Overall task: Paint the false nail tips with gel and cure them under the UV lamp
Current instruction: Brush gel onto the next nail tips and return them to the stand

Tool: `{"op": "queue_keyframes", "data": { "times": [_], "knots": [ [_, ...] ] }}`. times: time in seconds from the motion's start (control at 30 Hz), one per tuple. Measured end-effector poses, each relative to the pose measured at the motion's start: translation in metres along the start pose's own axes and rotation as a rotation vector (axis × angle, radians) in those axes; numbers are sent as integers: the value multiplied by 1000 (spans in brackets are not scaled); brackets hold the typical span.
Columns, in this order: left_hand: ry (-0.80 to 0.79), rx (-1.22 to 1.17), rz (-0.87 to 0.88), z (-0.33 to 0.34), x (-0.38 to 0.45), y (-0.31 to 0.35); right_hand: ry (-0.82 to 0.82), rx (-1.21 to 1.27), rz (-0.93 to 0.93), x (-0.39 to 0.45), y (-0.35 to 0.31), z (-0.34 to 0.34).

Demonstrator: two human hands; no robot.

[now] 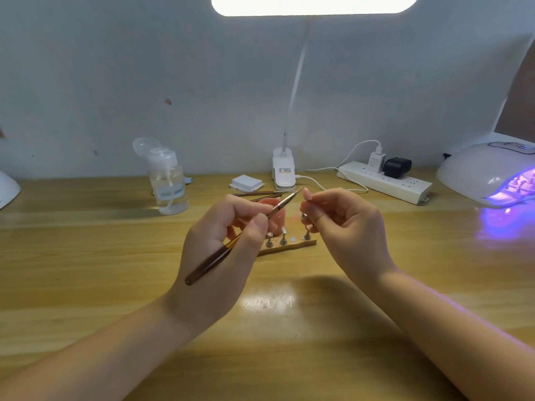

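Observation:
My left hand (223, 241) pinches a thin brown gel brush (240, 235); its bristle tip points up and right toward a pale pink false nail tip (306, 193). My right hand (344, 227) pinches the small metal stand that carries this tip, holding it above the table. Behind my hands lies a wooden holder strip (292, 246) with three metal pegs standing on it. A pink gel jar (273, 215) sits just behind, partly hidden by my left hand. The white UV lamp (486, 172) at the far right glows violet inside.
A clear pump bottle (168, 183) stands at the back left. A clip desk lamp (283, 172), a white pad stack (246, 182), spare brushes (257, 194) and a power strip (385, 182) with plugs line the back of the wooden table (289, 328). Another white device (7, 188) sits at the left edge.

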State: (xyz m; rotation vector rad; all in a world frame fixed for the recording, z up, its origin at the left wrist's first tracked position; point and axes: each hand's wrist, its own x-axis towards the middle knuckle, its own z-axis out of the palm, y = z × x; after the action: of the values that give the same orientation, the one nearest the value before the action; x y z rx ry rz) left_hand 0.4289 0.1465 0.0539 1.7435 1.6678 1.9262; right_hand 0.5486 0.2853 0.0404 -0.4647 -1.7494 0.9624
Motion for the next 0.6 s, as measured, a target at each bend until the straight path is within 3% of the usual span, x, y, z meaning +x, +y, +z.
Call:
{"op": "queue_keyframes", "data": {
  "times": [0.2, 0.4, 0.6],
  "knots": [
    [-45, -18, -39, 1, 0, -3, -19, -50, -21, -1, -1, 0],
    [9, -29, -52, 1, 1, -3, -11, -35, 16, 0, 0, -1],
    [9, -175, -137, 3, 3, -3, -36, 28, 42, -1, 0, 0]
  ]
}}
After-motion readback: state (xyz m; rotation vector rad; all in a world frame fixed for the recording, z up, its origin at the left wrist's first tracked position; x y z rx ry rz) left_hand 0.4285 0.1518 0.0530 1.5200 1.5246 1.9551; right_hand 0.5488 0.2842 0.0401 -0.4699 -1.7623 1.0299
